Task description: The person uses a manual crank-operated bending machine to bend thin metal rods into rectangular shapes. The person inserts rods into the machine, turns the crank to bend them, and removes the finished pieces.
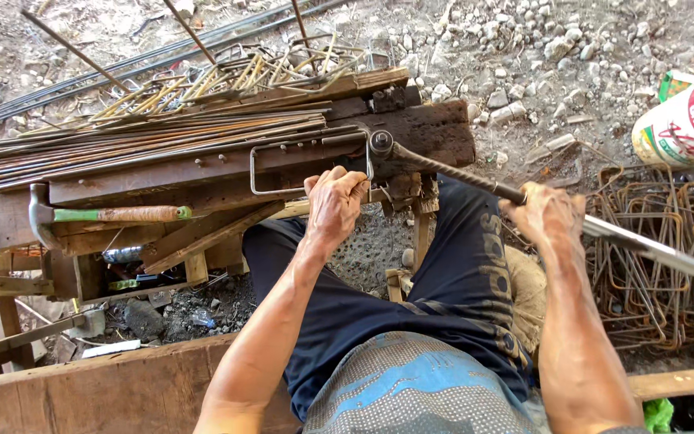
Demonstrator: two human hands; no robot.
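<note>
My left hand (336, 201) grips a thin steel rod bent into a rectangular loop (283, 170) lying on a rough wooden workbench (202, 173). My right hand (550, 219) is closed around the long metal lever bar (475, 181), whose head sits on a pin (381, 142) at the bench's right end. The bar's shiny pipe end (652, 251) sticks out past my hand to the right. My legs in dark trousers are under both arms.
A hammer with a green and orange handle (114, 214) lies on the bench's left part. Straight rusty rods (146, 137) are piled along the bench. Finished bent stirrups (668, 257) are stacked on the ground at right, beside a white sack (684, 120). Gravel lies beyond.
</note>
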